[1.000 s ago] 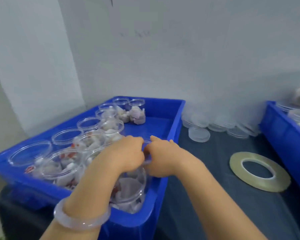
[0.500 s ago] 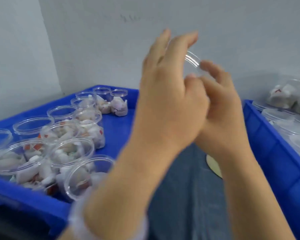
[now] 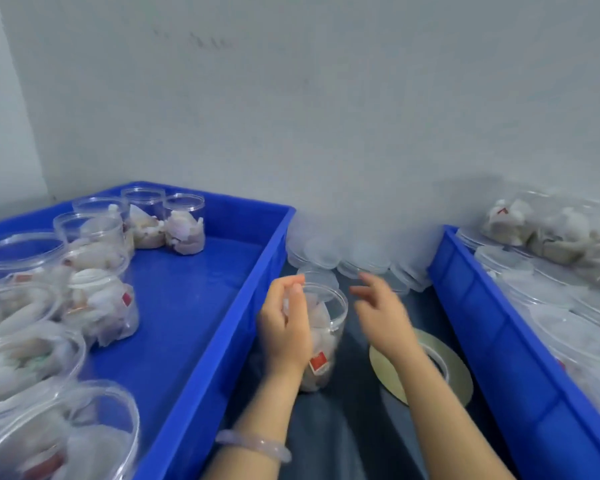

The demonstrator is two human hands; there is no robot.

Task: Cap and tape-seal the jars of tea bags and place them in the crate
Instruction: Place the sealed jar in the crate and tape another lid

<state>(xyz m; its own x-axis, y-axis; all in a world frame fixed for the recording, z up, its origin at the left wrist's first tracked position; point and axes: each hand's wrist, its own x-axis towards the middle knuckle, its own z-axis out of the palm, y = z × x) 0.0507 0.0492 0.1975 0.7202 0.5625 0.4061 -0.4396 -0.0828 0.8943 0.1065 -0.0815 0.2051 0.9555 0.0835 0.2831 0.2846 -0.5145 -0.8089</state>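
Head camera, looking down at a packing bench: a pale bracelet [image 3: 253,445] circles the person's left wrist at the bottom of the view, beside the wall of a blue crate [image 3: 219,341] on the left. In that crate stand open jars [image 3: 97,306] of tea bags, none of them capped, the nearest one large and blurred at the lower left corner.

Between this crate and a second blue crate [image 3: 499,341] on the right lies a dark table [image 3: 354,427]. On it stands a clear jar of tea bags [image 3: 326,327], uncapped, a red tag showing through its side. The left hand [image 3: 284,327] grips the jar from its left, fingers curled round the wall and reaching its rim. The right hand [image 3: 381,313] hovers just right of the jar's mouth, apart from it, fingers loosely spread and holding nothing; it is blurred. Its forearm crosses a flat roll of tape [image 3: 461,379] lying on the table near the jar.

Farther back, clear lids [image 3: 326,254] are heaped on the table against the pale wall [image 3: 326,116]. The right crate holds clear containers and tea bags [image 3: 541,230], too blurred to tell apart. More open jars [image 3: 184,223] stand at the far end of the left crate.
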